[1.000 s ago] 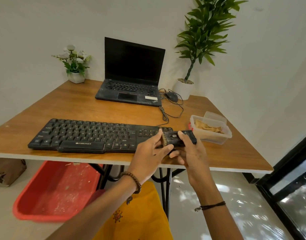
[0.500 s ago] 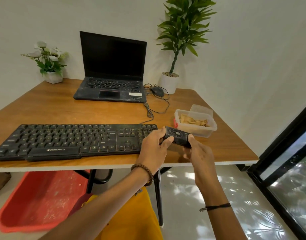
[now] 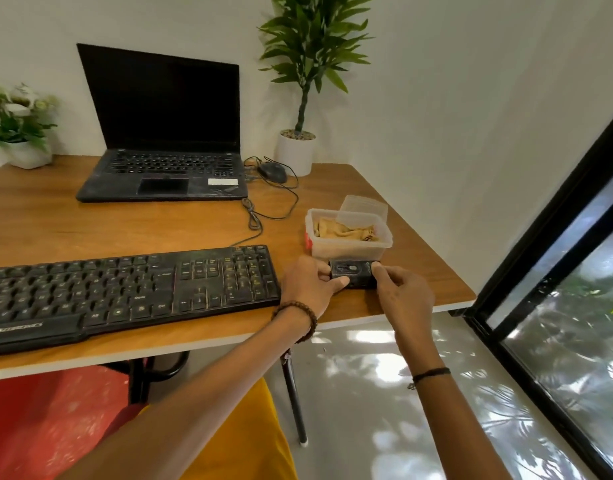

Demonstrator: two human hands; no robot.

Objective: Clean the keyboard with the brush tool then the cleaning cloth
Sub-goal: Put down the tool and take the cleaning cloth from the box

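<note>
Both hands pinch the black brush tool (image 3: 353, 273) between them: the left hand (image 3: 310, 285) grips its left end and the right hand (image 3: 402, 292) its right end. It sits at the table's (image 3: 159, 230) near right, just in front of the clear container (image 3: 350, 249). The cleaning cloth (image 3: 343, 232) lies inside, so wiping seems not yet begun. The keyboard (image 3: 125, 289), to the left, looks dusty; brushing likely remains.

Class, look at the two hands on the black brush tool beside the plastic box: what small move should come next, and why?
Probably set the brush tool down on the table and let go. The left hand and right hand pinch its ends low in front of the box, clear of the keyboard, no bristles showing; the cloth lies in the box.
</note>
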